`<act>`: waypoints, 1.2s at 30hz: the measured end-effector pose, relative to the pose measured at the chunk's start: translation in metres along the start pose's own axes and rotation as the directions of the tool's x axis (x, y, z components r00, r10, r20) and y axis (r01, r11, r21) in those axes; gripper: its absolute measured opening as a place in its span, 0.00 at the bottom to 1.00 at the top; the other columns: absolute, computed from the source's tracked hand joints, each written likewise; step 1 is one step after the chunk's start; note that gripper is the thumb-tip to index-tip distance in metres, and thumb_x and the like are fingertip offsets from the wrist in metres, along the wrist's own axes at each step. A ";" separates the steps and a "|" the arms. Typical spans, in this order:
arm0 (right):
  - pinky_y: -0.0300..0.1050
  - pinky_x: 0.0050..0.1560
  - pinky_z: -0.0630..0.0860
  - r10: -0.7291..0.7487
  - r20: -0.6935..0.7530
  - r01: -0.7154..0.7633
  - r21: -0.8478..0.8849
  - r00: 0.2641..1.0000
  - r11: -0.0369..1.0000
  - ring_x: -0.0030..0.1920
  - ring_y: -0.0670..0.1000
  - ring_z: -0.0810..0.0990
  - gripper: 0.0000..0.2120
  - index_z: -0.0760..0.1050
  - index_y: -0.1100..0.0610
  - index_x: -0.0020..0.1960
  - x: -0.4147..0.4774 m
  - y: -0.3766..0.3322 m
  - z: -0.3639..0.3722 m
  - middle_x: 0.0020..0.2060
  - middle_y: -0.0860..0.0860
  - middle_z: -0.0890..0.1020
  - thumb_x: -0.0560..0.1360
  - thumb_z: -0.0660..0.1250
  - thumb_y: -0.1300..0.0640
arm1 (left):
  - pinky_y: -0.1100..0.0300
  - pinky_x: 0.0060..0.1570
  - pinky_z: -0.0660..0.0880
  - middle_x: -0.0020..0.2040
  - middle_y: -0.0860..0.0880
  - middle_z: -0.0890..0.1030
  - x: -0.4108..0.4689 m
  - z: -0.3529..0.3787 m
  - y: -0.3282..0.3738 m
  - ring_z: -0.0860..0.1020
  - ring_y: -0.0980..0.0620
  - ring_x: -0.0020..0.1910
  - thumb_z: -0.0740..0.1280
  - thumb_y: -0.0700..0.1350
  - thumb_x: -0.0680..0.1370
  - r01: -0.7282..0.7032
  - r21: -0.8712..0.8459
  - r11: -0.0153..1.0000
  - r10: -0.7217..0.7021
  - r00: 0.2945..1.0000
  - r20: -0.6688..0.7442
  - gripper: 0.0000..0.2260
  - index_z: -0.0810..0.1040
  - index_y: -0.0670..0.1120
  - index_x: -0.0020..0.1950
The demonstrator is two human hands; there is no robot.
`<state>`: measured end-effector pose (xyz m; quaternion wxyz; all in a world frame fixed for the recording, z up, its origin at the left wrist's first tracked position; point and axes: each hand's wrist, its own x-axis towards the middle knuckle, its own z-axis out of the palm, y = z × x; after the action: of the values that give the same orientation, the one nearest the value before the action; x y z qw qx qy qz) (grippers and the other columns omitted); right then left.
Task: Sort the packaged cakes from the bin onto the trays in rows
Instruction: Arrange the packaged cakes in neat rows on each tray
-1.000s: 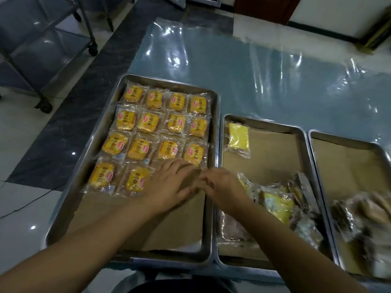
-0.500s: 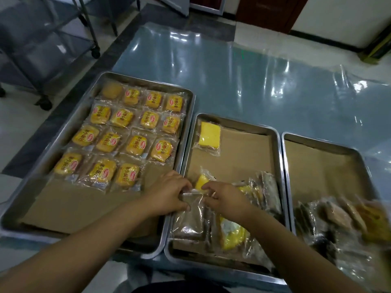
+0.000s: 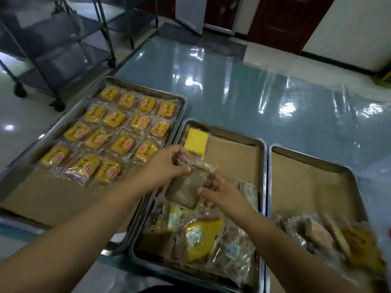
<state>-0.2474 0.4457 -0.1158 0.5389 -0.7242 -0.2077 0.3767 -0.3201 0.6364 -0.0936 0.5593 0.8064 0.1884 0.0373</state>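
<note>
**Current state.** Both hands hold one flat brown cake in a clear plastic wrapper [image 3: 188, 187] above the middle steel tray [image 3: 263, 166]. The left hand [image 3: 167, 166] pinches the wrapper's far-left edge between thumb and fingertips. The right hand [image 3: 220, 191] pinches its near-right edge. Each grip is thus clenched on the brown cake, and neither is free.

**Orientation.** The brown cake is held tilted. Its long axis appears to run roughly along the tray's length, slanted toward the left. Whether its lower edge touches the packets beneath cannot be told.

**Reference positions.**
- A loose heap of wrapped cakes [image 3: 201, 240] fills the near end of the middle steel tray, below and nearer than the hands.
- A yellow square cake in clear wrap [image 3: 195, 142] lies alone in that tray's far-left corner, just beyond the left hand.
- Bare brown paper liner [image 3: 232, 157] extends to the right of the yellow square cake.
- The left steel tray [image 3: 148, 86] carries rows of yellow labelled cake packets [image 3: 118, 132].
- The right steel tray [image 3: 313, 160] holds a blurred pile at its near end.
- All trays rest on the glossy sheeted bench [image 3: 232, 92].

**Coming move (judgement).** Open placement space lies forward of both grips. The left hand is nearer the yellow square cake, and the right hand is nearer the bare liner.
</note>
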 end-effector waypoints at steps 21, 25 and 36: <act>0.42 0.36 0.76 0.236 -0.640 -0.233 0.091 0.731 0.968 0.36 0.48 0.78 0.05 0.72 0.56 0.53 -0.005 0.072 -0.228 0.43 0.54 0.80 0.79 0.59 0.60 | 0.65 0.52 0.65 0.57 0.54 0.73 0.112 0.192 0.065 0.71 0.58 0.55 0.62 0.42 0.78 0.092 -0.109 0.990 -0.096 0.995 -0.038 0.15 0.69 0.46 0.65; 0.44 0.36 0.72 0.306 -0.644 -0.398 0.002 0.702 0.918 0.38 0.50 0.77 0.03 0.73 0.55 0.49 0.020 0.099 -0.244 0.41 0.53 0.79 0.77 0.62 0.56 | 0.65 0.52 0.65 0.54 0.56 0.73 0.115 0.193 0.049 0.72 0.58 0.53 0.62 0.42 0.78 0.121 -0.028 0.992 -0.122 0.990 -0.067 0.13 0.70 0.47 0.63; 0.45 0.45 0.67 -0.083 -0.690 -0.507 -0.602 0.719 0.617 0.51 0.58 0.73 0.22 0.70 0.59 0.59 0.030 0.100 -0.248 0.54 0.59 0.72 0.71 0.71 0.48 | 0.64 0.49 0.71 0.48 0.53 0.78 0.116 0.168 0.021 0.75 0.57 0.47 0.66 0.37 0.76 0.119 0.000 0.993 -0.119 0.989 -0.086 0.07 0.74 0.48 0.51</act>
<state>-0.0482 0.2787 -0.1854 0.1677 -0.9840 -0.0470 0.0386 -0.1619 0.5206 -0.1546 0.5499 0.7928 0.2601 0.0378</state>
